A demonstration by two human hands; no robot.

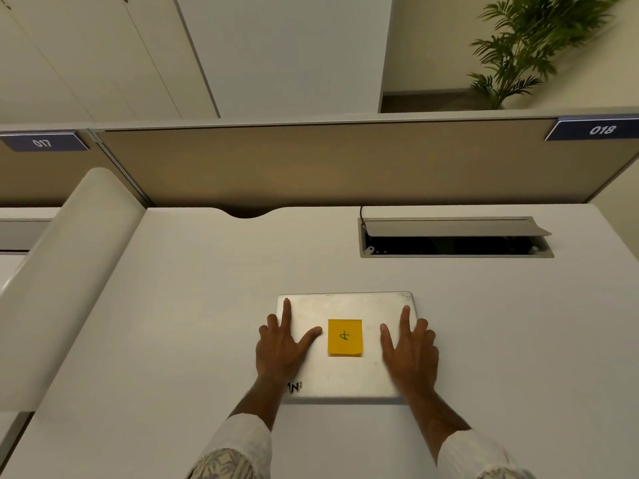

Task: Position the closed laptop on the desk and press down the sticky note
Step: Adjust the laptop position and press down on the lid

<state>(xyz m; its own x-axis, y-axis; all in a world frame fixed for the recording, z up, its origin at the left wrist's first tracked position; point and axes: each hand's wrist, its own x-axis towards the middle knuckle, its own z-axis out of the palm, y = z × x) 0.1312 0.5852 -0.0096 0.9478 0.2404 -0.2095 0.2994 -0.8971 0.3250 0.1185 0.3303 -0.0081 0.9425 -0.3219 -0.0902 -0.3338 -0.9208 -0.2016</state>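
A closed silver laptop (pixel 345 375) lies flat on the white desk (pixel 173 305), near its front middle. A yellow sticky note (pixel 345 337) with a handwritten mark sits in the centre of the lid. My left hand (pixel 281 347) rests flat on the lid's left edge with fingers spread, thumb pointing toward the note. On the right edge my right hand (pixel 409 350) lies flat the same way. Neither hand touches the note. A black-and-white sticker shows at the lid's near left corner.
An open cable hatch (pixel 456 238) with its flap raised is set into the desk at the back right. A beige divider panel (pixel 311 167) runs along the back, with tags 017 and 018. A rounded white partition (pixel 69 271) borders the left. A plant (pixel 529 46) stands beyond.
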